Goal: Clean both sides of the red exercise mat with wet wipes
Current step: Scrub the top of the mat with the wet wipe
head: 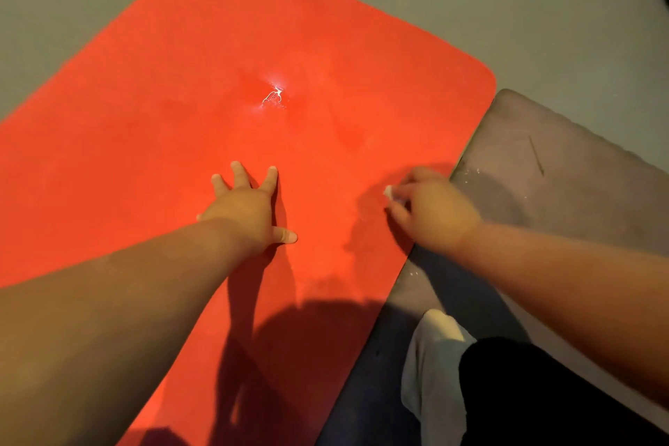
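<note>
One face of the thin, flat red exercise mat [181, 119] is up. The mat lies slantwise on the pale grey floor [543, 11], its long right edge against a dull grey-purple rug [561, 199]. Near the mat's middle a small glistening wet patch [275, 96] catches the light. The right hand [430, 210] is down on the mat just inside that right edge, its fingers curled round a crumpled white wet wipe [388, 191] of which only a corner shows. The left hand [249, 206] lies flat on the mat near its middle, fingers straight and spread, holding nothing and apparently pinning the sheet. The wipe is bunched so small that it probably smears more than it lifts, and strokes may leave unwiped strips between them. So close to the edge, a stroke could run off onto the rug, pick up the scattered white flecks [470, 170] there and drag them back onto the red surface. If the pooled liquid is left, it could make the bracing palm slip, or wet the floor once the mat is turned. If the left hand lifts, hard rubbing may ruck the mat or make it creep. A black trouser leg [543, 391] and a white sock-like cloth [434, 355] sit close to the near edge and could touch the damp area.
</note>
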A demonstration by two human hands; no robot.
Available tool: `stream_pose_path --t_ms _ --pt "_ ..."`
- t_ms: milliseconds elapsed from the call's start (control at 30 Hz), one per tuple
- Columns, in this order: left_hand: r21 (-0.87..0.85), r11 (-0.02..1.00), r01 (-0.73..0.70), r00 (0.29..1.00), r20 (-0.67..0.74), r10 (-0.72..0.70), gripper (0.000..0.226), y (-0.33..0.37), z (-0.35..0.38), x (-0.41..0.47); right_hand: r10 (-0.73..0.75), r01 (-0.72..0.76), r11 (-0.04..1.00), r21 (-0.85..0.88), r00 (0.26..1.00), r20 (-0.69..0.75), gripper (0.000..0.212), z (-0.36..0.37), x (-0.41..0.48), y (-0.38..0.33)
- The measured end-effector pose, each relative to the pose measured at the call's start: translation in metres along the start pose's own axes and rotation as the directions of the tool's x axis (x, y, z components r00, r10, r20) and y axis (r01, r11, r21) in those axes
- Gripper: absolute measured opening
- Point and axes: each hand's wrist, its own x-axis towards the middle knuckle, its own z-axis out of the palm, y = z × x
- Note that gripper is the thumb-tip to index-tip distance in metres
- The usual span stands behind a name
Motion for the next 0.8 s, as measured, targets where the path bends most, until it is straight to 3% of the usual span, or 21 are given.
stream_pose_path --t_ms 100,200,267,367,433,500,567,667,733,800 --pt "0.007 1.000 -0.006 1.000 -0.015 0.006 0.122 -0.002 0.000 0.004 -0.201 0.199 0.978 0.059 0.979 0.033 0.026 0.015 -0.018 -0.027" --pt "0.025 1.000 -0.005 0.999 -0.038 0.006 0.121 -0.004 -0.002 0.005 -0.250 0.251 0.967 -0.040 0.968 0.032 0.024 0.008 0.001 -0.004" --pt "0.039 0.999 -0.021 0.996 -0.080 0.024 0.119 -0.008 -0.005 0.005 -0.154 0.147 0.981 -0.124 0.987 -0.048 0.017 -0.004 0.022 0.016" --pt "0.003 1.000 -0.003 0.991 -0.131 0.004 0.121 -0.014 -0.006 0.003 0.210 -0.221 0.971 -0.088 0.971 -0.118 0.017 -0.018 0.053 0.040" --pt "-0.035 0.998 0.060 0.990 -0.126 -0.064 0.128 -0.015 -0.004 0.003 0.294 -0.302 0.951 -0.061 0.950 -0.109 0.018 -0.019 0.053 0.034" --pt "-0.093 0.986 0.139 0.987 -0.064 -0.145 0.135 -0.017 -0.006 0.005 0.206 -0.207 0.978 -0.008 0.975 -0.084 0.021 -0.011 0.035 0.009" --pt "-0.127 0.980 0.156 0.987 -0.008 -0.158 0.139 -0.017 -0.009 0.009 0.006 -0.004 0.996 0.088 1.000 -0.022 0.019 0.001 0.005 -0.029" --pt "-0.120 0.985 0.127 0.991 -0.016 -0.129 0.140 -0.020 -0.009 0.012 -0.234 0.221 0.969 0.108 0.965 0.121 0.013 0.008 -0.012 -0.041" --pt "-0.118 0.987 0.113 0.993 -0.025 -0.116 0.137 -0.023 -0.008 0.010 -0.164 0.161 0.986 0.038 0.983 0.083 0.010 0.002 0.010 -0.010" --pt "-0.102 0.990 0.093 0.995 -0.036 -0.097 0.134 -0.027 -0.008 0.008 0.071 -0.071 0.998 0.004 0.997 -0.026 0.008 -0.009 0.034 0.031"
